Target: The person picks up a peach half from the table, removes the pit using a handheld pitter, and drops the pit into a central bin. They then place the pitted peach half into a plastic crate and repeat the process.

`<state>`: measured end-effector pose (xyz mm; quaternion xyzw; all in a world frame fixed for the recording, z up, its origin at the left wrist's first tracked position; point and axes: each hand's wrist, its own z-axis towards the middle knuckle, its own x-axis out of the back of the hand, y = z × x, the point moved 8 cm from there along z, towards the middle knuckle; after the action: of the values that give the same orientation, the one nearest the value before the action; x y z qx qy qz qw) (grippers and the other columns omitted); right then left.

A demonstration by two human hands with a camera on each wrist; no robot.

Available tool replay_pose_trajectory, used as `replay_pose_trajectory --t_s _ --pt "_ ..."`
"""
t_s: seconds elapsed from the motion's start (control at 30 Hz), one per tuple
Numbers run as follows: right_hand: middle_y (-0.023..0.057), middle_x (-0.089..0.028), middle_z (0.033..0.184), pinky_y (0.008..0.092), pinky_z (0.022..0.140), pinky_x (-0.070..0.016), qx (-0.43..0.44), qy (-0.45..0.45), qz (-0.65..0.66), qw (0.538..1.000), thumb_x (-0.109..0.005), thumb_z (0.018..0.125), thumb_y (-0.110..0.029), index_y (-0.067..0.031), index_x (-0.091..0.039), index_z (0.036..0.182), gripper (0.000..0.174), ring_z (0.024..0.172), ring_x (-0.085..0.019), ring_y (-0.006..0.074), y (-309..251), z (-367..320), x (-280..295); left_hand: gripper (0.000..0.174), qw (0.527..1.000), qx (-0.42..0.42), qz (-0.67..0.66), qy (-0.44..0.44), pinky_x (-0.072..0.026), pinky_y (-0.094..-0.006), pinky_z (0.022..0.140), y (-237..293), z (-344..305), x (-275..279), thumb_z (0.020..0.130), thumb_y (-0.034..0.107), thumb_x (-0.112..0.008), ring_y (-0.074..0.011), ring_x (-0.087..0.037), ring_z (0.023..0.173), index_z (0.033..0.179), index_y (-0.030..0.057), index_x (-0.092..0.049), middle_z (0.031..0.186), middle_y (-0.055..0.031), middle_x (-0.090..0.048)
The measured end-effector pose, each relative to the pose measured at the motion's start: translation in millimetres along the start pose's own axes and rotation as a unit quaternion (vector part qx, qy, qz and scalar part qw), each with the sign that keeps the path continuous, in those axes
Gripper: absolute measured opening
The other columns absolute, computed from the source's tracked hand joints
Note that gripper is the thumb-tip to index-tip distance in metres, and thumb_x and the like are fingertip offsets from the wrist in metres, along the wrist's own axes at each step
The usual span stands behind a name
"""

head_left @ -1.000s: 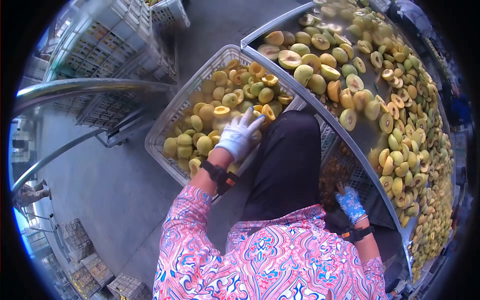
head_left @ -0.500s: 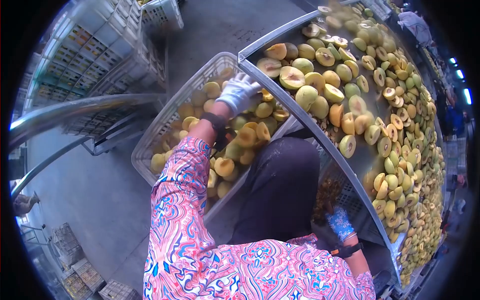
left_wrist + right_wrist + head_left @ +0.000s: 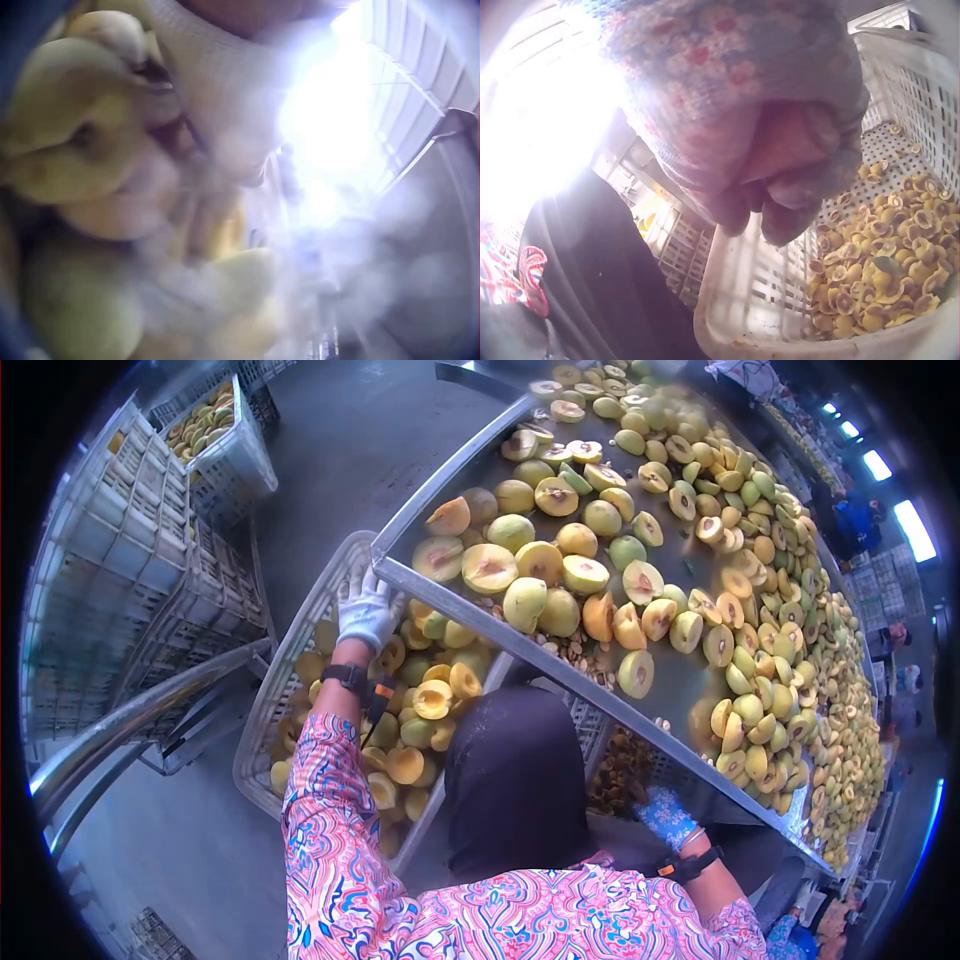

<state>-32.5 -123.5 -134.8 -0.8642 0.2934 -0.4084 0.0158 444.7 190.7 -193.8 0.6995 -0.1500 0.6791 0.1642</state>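
We're spreading our left hand (image 3: 368, 615) wide over the far part of the slatted crate (image 3: 262, 705), with halved stone fruit (image 3: 433, 699) lying inside it, near the worktop (image 3: 500, 635) corner. Our right hand (image 3: 668, 817) is hanging loosely curled above another crate (image 3: 718, 322) of small yellow-brown pieces (image 3: 881, 281).

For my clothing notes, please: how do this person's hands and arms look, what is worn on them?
The left hand wears a whitish glove; the right hand, a blue covering with a floral print. Both wrists carry black bands with orange parts. The long sleeves are pink with blue-and-white swirls.
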Motion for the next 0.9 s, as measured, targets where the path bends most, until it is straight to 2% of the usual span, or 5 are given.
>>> replay_pose_trajectory --t_s 0.23,0.37,0.47,0.63,0.9 --pt "0.0278 -0.062 0.103 0.0493 0.08 -0.0488 0.009 0.015 0.025 1.0 -0.056 0.088 -0.03 -0.0093 -0.059 0.12 0.038 0.094 -0.06 0.043 -15.1 -5.4 15.1 0.052 0.96 0.065 -0.244 -0.121 -0.0324 -0.0455 0.11 -27.2 5.7 7.2 0.09 0.031 -0.059 -0.037 -0.038 0.133 0.135 0.0075 -0.049 0.147 -0.0139 -0.039" --pt "0.0248 -0.059 0.112 0.0478 0.083 -0.0487 0.036 0.062 0.054 0.996 -0.051 0.09 -0.031 -0.0098 -0.06 0.12 0.037 0.098 -0.059 0.0421 -34.8 -37.5 41.6 0.028 0.876 0.046 -0.386 0.287 -0.0491 -0.0353 0.091 -41.8 -38.0 116.8 0.089 0.008 -0.06 -0.0285 -0.062 0.101 0.117 0.0023 -0.062 0.112 -0.0158 -0.062" --pt "0.0245 -0.059 0.113 0.0477 0.085 -0.0484 0.08 0.06 0.099 0.99 -0.053 0.09 -0.03 -0.0112 -0.059 0.122 0.038 0.099 -0.059 0.042 -35.5 -46.7 39.3 0.024 0.842 -0.105 -0.367 0.38 -0.0514 -0.0324 0.082 17.9 -67.2 208.7 0.09 0.005 -0.059 -0.0207 -0.064 0.095 0.113 0.002 -0.064 0.103 -0.0132 -0.065" --pt "0.0252 -0.062 0.105 0.045 0.083 -0.0493 0.112 0.072 0.116 0.984 -0.055 0.09 -0.028 -0.0095 -0.059 0.122 0.037 0.096 -0.06 0.0413 -39.7 -59.6 43.2 0.023 0.855 -0.301 -0.378 0.187 -0.051 -0.0343 0.076 188.9 -44.5 278.2 0.087 0.01 -0.064 -0.0262 -0.065 0.089 0.109 0.0049 -0.065 0.098 -0.0124 -0.067" --pt "0.0258 -0.064 0.094 0.0472 0.074 -0.0489 0.098 0.133 0.213 0.963 -0.062 0.088 -0.029 -0.0036 -0.057 0.11 0.034 0.089 -0.061 0.0442 -17.9 -92.7 54.2 0.045 0.922 -0.375 -0.075 -0.065 -0.0455 -0.0409 0.095 365.0 25.2 171.2 0.085 0.01 -0.06 -0.0346 -0.056 0.115 0.13 0.0119 -0.055 0.125 -0.0164 -0.06"
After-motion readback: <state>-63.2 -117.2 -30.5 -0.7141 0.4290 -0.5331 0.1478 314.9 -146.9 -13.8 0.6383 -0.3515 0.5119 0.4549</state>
